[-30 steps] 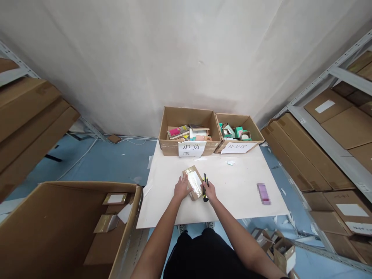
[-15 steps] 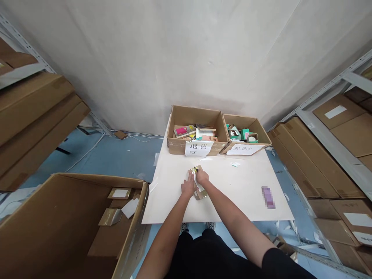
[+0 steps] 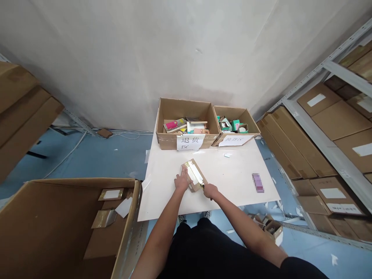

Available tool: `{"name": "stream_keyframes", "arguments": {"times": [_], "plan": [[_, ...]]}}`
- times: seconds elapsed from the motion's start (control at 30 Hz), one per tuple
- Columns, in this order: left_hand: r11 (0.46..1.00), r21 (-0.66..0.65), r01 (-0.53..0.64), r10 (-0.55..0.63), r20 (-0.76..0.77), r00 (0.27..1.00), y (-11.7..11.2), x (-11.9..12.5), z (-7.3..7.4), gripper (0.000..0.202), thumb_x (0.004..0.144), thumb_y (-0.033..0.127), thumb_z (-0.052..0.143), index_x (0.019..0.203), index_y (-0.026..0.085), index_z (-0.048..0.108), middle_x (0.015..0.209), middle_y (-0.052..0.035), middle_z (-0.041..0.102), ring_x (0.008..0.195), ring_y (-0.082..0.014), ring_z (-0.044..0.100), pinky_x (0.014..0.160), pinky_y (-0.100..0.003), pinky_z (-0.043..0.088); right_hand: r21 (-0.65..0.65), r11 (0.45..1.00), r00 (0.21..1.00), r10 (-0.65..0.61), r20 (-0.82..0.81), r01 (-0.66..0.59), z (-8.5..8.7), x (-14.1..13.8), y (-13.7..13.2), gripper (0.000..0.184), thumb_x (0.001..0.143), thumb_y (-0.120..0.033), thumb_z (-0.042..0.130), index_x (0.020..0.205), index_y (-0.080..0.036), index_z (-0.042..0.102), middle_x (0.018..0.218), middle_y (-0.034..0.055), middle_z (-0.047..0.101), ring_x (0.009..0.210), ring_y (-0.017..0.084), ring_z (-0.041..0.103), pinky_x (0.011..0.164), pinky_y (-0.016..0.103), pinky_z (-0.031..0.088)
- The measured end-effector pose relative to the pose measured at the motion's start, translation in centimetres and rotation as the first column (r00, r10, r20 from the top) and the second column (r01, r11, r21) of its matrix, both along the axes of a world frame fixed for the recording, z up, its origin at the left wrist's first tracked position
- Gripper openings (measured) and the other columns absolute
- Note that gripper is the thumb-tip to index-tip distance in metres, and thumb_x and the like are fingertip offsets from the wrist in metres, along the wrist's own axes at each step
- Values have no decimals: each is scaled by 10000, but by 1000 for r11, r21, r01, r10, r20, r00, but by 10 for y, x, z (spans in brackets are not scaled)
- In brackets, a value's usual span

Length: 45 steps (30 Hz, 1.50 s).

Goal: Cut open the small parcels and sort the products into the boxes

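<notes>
A small brown cardboard package point(image 3: 200, 170) with a white label and shiny tape lies at a slant on the white table point(image 3: 232, 174). My left hand point(image 3: 181, 180) presses on its left side with the fingers stretched out flat. Closed around a box cutter point(image 3: 202, 186), my right hand point(image 3: 210, 191) is at the package's near right corner. Only the dark front end of the cutter shows, touching or just over the taped edge; the rest is hidden in my fist.
Two open cartons with handwritten paper signs, one of mixed goods point(image 3: 167, 143) and one of teal boxes point(image 3: 255, 130), stand at the table's back. A pixelated purple item point(image 3: 257, 183) lies right. A big carton point(image 3: 81, 180) holding parcels stands left; a loaded shelf point(image 3: 308, 116) lines the right.
My right hand has moved with the cutter from the package's far end to its near right corner, uncovering the label. My left hand stays on the package. The view has shifted slightly.
</notes>
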<state>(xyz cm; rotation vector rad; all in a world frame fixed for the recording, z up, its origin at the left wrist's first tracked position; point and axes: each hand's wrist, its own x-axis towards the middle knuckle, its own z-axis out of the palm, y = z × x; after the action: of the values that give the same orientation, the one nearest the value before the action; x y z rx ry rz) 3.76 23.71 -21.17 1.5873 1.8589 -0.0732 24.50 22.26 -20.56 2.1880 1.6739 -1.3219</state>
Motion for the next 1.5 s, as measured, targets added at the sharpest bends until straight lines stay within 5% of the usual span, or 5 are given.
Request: {"name": "stream_keyframes", "arguments": {"times": [0.33, 0.57, 0.73, 0.93, 1.5], "plan": [[999, 29, 16, -16, -2, 1000, -7, 4, 1, 869, 933, 548, 541, 1685, 402, 130, 1782, 63, -64, 1364, -414, 444, 1039, -544, 482, 236, 947, 973, -231, 27, 218, -3, 33, -33, 350, 934, -571, 648, 1015, -239, 572, 992, 155, 754, 1041, 354, 733, 812, 389, 535], [999, 47, 23, -19, -81, 997, -40, 20, -2, 749, 1002, 585, 407, 1681, 335, 217, 1777, -97, 108, 1433, -438, 411, 1108, -604, 413, 228, 886, 914, -403, -50, 403, -11, 3, 30, 475, 842, -484, 778, 1135, -250, 487, 1111, 121, 744, 1037, 299, 727, 797, 332, 526], [984, 82, 159, -149, -114, 982, -31, 17, 8, 739, 989, 521, 488, 1658, 255, 318, 1641, -183, 424, 1545, -431, 279, 1179, -605, 344, 231, 882, 909, -381, -169, 412, 4, 27, 68, 397, 861, -555, 734, 1003, -251, 522, 936, 45, 735, 856, 235, 725, 704, 275, 511], [948, 157, 275, -271, -46, 961, 5, 4, 8, 655, 1031, 437, 430, 1663, 333, 293, 1759, -22, 223, 1635, -328, 72, 1299, -549, 166, 18, 914, 854, -372, -363, 406, -16, 60, 36, 503, 1008, -655, 436, 749, -233, 526, 495, -51, 536, 394, 140, 546, 488, 236, 426], [919, 158, 362, -329, -205, 922, 2, 0, -23, 655, 1045, 425, 445, 1669, 350, 260, 1764, -12, 175, 1636, -319, 80, 1290, -534, 210, -131, 959, 880, -281, -382, 249, -22, 74, 29, 565, 973, -694, 549, 666, -224, 487, 445, -46, 507, 319, 102, 442, 381, 220, 368]]}}
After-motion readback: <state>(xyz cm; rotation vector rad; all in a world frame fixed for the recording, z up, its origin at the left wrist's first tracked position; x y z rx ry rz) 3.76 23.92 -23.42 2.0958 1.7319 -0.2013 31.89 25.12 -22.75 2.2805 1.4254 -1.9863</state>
